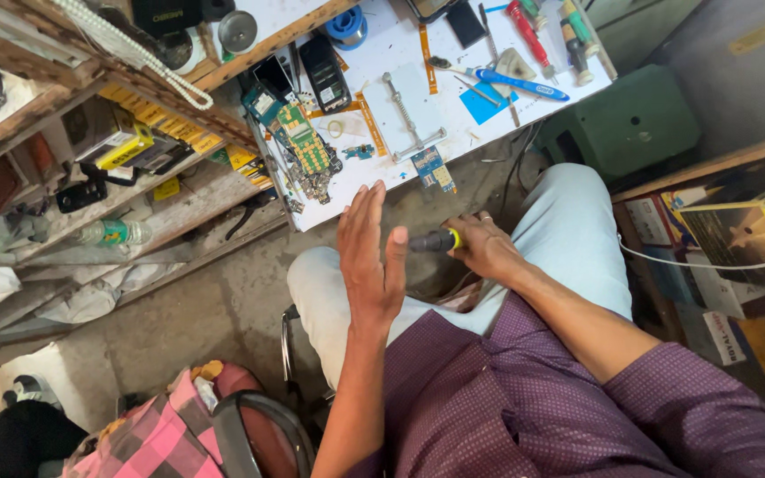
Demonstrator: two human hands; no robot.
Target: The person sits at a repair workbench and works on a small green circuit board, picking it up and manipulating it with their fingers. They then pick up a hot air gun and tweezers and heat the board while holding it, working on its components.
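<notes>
A: Right hand (482, 245)?
B: Clenched round a dark screwdriver (433, 240) with a yellow band on its grip, held over the lap, just below the near edge of the white workbench (418, 44). Shaft hidden behind the other hand.

A: Left hand (370, 257)?
B: Released, fingers straight and together, raised flat just left of the screwdriver. Holding nothing; touching the tool or not, impossible to tell.

A: Nearest on the workbench?
B: Small blue circuit board (433, 167) hanging at the near edge, just above the screwdriver. Metal clamp frame (405, 113) on a white plate behind it, toward the middle.

A: Near left corner?
B: Green and yellow circuit board (305, 143) among a heap of small parts. Black phone (325, 71) lying flat just behind that.

A: Far side?
B: Blue toothbrush (499, 80) lying aslant, blue square pad (482, 104) just under it. Red-handled screwdriver (529, 34) and green-handled tools (577, 31) by the right corner. Blue spool (346, 25) near the far left edge.

A: Off the workbench?
B: Green metal box (635, 124) on the floor to the right. Wooden shelves (90, 133) to the left, with yellow boxes and a plastic bottle (112, 233). Pink checked cloth (148, 434) at bottom left.
</notes>
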